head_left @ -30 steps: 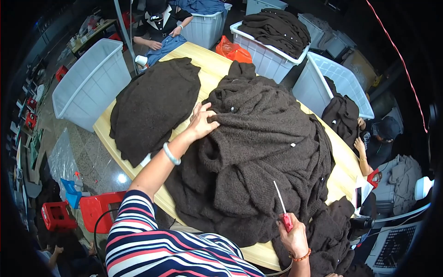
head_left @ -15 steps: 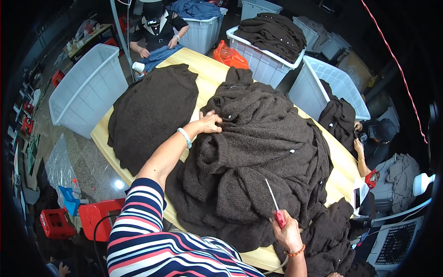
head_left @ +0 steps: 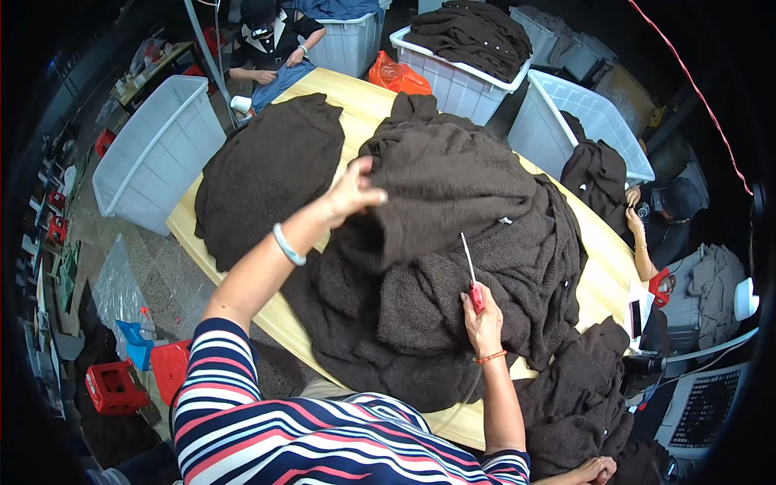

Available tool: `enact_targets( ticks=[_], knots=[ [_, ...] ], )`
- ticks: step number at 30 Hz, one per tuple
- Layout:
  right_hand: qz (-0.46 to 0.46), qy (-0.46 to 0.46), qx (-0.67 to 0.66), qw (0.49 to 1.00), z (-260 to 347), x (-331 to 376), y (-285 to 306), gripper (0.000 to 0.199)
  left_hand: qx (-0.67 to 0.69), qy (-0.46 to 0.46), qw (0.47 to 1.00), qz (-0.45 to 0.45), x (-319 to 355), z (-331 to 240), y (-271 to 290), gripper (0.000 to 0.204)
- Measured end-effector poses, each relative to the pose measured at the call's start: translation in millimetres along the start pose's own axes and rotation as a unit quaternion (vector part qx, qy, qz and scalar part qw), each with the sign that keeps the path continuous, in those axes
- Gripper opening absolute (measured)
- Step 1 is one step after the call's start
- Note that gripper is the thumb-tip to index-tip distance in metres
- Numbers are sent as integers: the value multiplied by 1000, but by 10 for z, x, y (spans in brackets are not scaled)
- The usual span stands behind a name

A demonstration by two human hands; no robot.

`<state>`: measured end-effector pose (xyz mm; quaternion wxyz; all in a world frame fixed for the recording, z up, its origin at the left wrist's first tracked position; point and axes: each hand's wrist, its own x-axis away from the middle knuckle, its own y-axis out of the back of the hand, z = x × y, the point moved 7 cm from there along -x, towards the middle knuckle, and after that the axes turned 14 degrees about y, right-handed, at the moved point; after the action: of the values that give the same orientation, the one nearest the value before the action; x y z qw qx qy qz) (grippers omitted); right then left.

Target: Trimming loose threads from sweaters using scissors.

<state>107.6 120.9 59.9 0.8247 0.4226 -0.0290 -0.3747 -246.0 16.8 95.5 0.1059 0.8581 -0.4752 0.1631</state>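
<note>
A big heap of dark brown knit garments [head_left: 453, 323] covers the middle of the table. At its left side my left hand [head_left: 353, 192] is raised, a little blurred, thumb and fingers apart with nothing seen between them. Beside those fingers a smeared fold of brown knit cloth [head_left: 444, 194] lies across the heap's upper part. My right hand [head_left: 485, 323] is closed round the red handle of a tool with a thin pale shaft [head_left: 477, 297]. Its shaft points up and away over the cloth; whether the tip touches it I cannot tell. Left of the heap lies a flatter brown knit pile [head_left: 271, 178].
Pale plastic bins [head_left: 153, 153] stand round the wooden table [head_left: 610, 275]. A co-worker [head_left: 271, 40] handles blue cloth at the far end; another [head_left: 667, 210] holds brown cloth at right. Someone's hands [head_left: 596, 470] rest lower right. Red stools [head_left: 113, 388] stand at left.
My left hand has let go of the cloth edge and lifted slightly up and left. Upper cloth has shifted over the heap. My right hand has moved forward with the red-handled tool.
</note>
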Motion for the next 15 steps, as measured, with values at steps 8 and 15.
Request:
enact_targets(
  ticks=[8,15],
  knots=[
    [-26,30,-19,999,121,292,71,44,-290,57,920,-258,435,434,-424,121],
    [-4,30,3,1000,-25,367,84,38,-273,47,933,-228,87,430,-134,66]
  ],
)
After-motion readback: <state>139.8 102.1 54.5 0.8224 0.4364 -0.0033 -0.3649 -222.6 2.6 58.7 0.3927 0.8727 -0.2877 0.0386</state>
